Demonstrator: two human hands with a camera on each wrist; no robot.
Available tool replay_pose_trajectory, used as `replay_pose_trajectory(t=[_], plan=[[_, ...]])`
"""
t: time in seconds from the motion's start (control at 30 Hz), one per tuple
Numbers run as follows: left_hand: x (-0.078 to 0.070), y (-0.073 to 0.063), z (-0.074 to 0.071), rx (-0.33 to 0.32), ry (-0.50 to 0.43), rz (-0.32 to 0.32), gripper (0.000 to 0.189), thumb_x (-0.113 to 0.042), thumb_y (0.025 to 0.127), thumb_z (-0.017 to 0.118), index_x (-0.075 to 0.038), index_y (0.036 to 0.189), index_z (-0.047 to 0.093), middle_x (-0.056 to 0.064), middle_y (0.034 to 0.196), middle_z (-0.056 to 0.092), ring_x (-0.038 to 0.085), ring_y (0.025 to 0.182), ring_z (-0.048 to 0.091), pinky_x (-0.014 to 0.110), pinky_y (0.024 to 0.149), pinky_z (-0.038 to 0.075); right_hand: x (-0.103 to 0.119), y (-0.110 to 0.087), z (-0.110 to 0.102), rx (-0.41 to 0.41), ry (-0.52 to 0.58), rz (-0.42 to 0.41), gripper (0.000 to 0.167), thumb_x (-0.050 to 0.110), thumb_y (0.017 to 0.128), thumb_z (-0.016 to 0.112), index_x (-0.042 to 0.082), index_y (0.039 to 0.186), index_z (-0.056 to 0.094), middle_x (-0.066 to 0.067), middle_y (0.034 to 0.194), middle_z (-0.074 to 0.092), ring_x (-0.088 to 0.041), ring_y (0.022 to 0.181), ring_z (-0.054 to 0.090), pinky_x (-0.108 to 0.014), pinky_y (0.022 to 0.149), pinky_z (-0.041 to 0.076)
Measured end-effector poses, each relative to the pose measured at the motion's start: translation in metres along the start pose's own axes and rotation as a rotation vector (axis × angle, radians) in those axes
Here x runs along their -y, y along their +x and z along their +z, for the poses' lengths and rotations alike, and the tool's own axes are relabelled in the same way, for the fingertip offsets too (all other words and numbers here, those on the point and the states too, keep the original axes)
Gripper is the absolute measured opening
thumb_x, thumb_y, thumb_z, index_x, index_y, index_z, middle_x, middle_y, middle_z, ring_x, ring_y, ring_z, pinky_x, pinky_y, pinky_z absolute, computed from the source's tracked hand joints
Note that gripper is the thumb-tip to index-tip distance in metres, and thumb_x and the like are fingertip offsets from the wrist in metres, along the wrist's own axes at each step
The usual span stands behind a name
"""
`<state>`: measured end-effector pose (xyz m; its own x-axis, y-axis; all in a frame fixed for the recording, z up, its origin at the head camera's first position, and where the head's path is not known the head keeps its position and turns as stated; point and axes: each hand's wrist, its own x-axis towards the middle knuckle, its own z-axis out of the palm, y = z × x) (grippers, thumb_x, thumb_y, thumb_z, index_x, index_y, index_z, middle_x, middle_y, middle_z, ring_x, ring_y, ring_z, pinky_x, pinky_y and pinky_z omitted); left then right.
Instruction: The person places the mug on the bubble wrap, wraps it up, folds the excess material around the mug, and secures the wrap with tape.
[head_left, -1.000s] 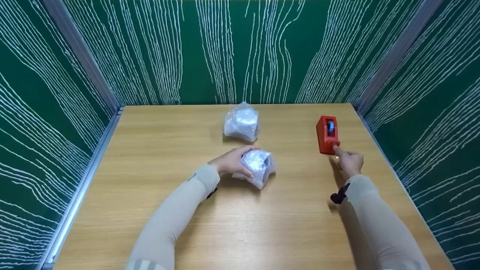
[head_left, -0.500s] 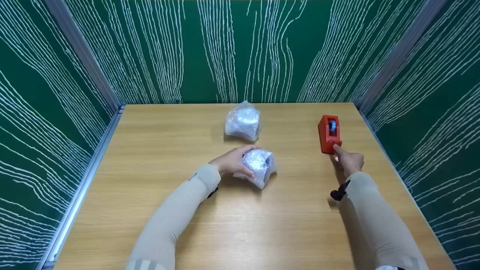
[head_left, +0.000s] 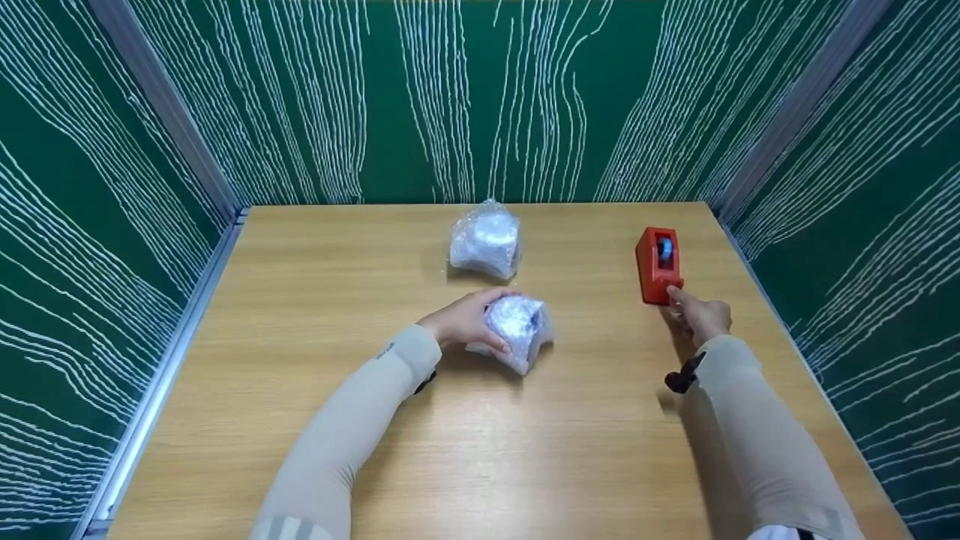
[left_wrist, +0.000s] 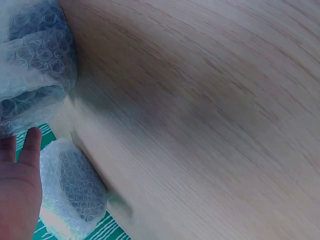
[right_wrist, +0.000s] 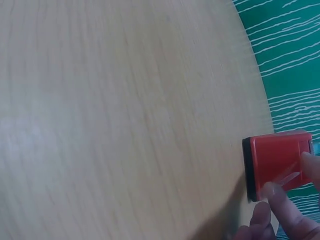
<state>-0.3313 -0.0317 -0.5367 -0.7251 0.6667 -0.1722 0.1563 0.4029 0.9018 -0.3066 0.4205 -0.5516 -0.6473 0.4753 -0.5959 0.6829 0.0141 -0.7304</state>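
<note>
My left hand (head_left: 469,321) grips a bubble-wrapped bundle (head_left: 517,326) near the table's middle, thumb on the near side and fingers over the far side. What lies inside the wrap cannot be made out. At the right, my right hand (head_left: 701,316) is at the near end of a red tape dispenser (head_left: 651,270) that holds a blue-looking roll (head_left: 664,250). The right wrist view shows a clear strip of tape (right_wrist: 289,178) between the thumb (right_wrist: 311,165) and a finger, against the dispenser's red front. The remaining fingers are curled below.
A second bubble-wrapped bundle (head_left: 485,241) stands behind the first, close to the table's back edge. Green panels with white wavy lines (head_left: 420,105) enclose the wooden table (head_left: 360,255) at the back and both sides, with metal posts in the corners.
My right hand shifts and turns slightly at the dispenser, and the bright glint under its fingertips is no longer seen. The left hand and both bundles stay put.
</note>
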Motion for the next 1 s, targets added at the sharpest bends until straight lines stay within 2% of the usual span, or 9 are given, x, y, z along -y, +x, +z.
replay_pose_trajectory(t=[0.13, 0.2, 0.37, 0.43, 0.67, 0.83, 1.0], plan=[[0.000, 0.001, 0.001, 0.004, -0.013, 0.008, 0.107, -0.007, 0.074, 0.100, -0.026, 0.165, 0.046, 0.002, 0.163, 0.051, 0.027, 0.148, 0.048, 0.051, 0.130, 0.035, -0.001, 0.000, -0.001, -0.015, -0.013, -0.005, 0.094, 0.066, 0.097, 0.071, 0.013, 0.168, 0.039, -0.007, 0.156, 0.052, -0.027, 0.141, 0.045, -0.040, 0.121, 0.035], [0.000, 0.001, 0.001, 0.007, -0.019, 0.012, 0.108, -0.005, 0.074, 0.100, -0.024, 0.165, 0.046, 0.003, 0.163, 0.051, 0.027, 0.148, 0.048, 0.050, 0.130, 0.035, -0.002, 0.001, -0.002, -0.018, -0.016, -0.017, 0.094, 0.064, 0.098, 0.071, 0.014, 0.169, 0.037, -0.009, 0.161, 0.050, -0.027, 0.142, 0.045, -0.042, 0.126, 0.034], [0.000, 0.003, 0.001, 0.007, 0.062, 0.059, 0.104, -0.009, 0.076, 0.100, -0.021, 0.164, 0.046, 0.003, 0.168, 0.047, 0.026, 0.151, 0.046, 0.047, 0.132, 0.033, -0.006, 0.008, -0.003, -0.046, -0.027, -0.117, 0.079, 0.056, 0.100, 0.073, 0.017, 0.164, 0.048, -0.008, 0.170, 0.047, -0.024, 0.137, 0.047, -0.041, 0.125, 0.040], [0.000, 0.004, 0.000, 0.003, 0.093, 0.073, 0.103, -0.011, 0.076, 0.100, -0.022, 0.164, 0.047, 0.003, 0.170, 0.045, 0.025, 0.153, 0.045, 0.047, 0.133, 0.031, -0.007, 0.011, -0.003, -0.048, -0.021, -0.158, 0.070, 0.052, 0.101, 0.074, 0.019, 0.159, 0.055, -0.007, 0.165, 0.050, -0.024, 0.134, 0.048, -0.038, 0.120, 0.044], [0.001, 0.004, 0.000, 0.001, 0.074, 0.082, 0.104, -0.008, 0.074, 0.100, -0.021, 0.163, 0.048, 0.005, 0.165, 0.051, 0.026, 0.149, 0.049, 0.046, 0.131, 0.034, -0.007, 0.017, -0.003, -0.013, 0.015, -0.236, 0.056, 0.044, 0.101, 0.077, 0.021, 0.150, 0.062, -0.004, 0.158, 0.054, -0.022, 0.141, 0.048, -0.039, 0.126, 0.041], [0.001, 0.003, 0.000, -0.001, 0.028, 0.066, 0.105, -0.003, 0.073, 0.099, -0.024, 0.163, 0.048, 0.003, 0.165, 0.051, 0.025, 0.149, 0.049, 0.045, 0.131, 0.034, -0.005, 0.017, 0.001, -0.013, 0.007, -0.245, 0.054, 0.043, 0.104, 0.073, 0.019, 0.151, 0.062, -0.005, 0.162, 0.052, -0.022, 0.143, 0.047, -0.040, 0.129, 0.038], [0.001, 0.002, 0.000, -0.002, 0.016, 0.056, 0.107, -0.002, 0.074, 0.098, -0.024, 0.164, 0.046, 0.003, 0.167, 0.048, 0.025, 0.150, 0.047, 0.046, 0.132, 0.033, -0.001, 0.016, 0.004, -0.026, 0.011, -0.241, 0.051, 0.043, 0.107, 0.067, 0.018, 0.151, 0.061, -0.005, 0.157, 0.053, -0.021, 0.137, 0.049, -0.037, 0.125, 0.041]])
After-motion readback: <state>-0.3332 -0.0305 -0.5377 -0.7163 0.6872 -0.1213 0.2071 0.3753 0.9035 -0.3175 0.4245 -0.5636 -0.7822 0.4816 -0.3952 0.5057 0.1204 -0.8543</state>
